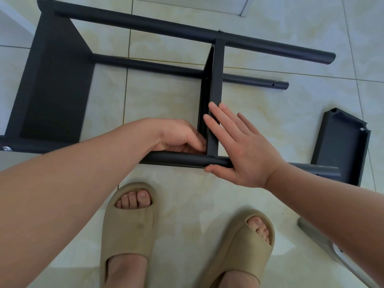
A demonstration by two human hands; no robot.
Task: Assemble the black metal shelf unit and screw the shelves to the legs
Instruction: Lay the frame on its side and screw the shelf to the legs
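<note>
Pale floor tiles (pixel 166 96) carry our black shelf unit (pixel 56 90) on its side, as our left hand (pixel 178 136) curls its fingers (pixel 198 141) at the middle shelf (pixel 216 80) and near leg (pixel 178 160) joint, grip hidden, our right hand (pixel 245 154) bracing flat, fingers straight.

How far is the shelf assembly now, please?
Done: the end shelf sits on the legs, with a screw showing. In hand: the right hand presses the middle shelf while the left hand curls at its corner. Left: the loose shelf, not yet attached.
</note>
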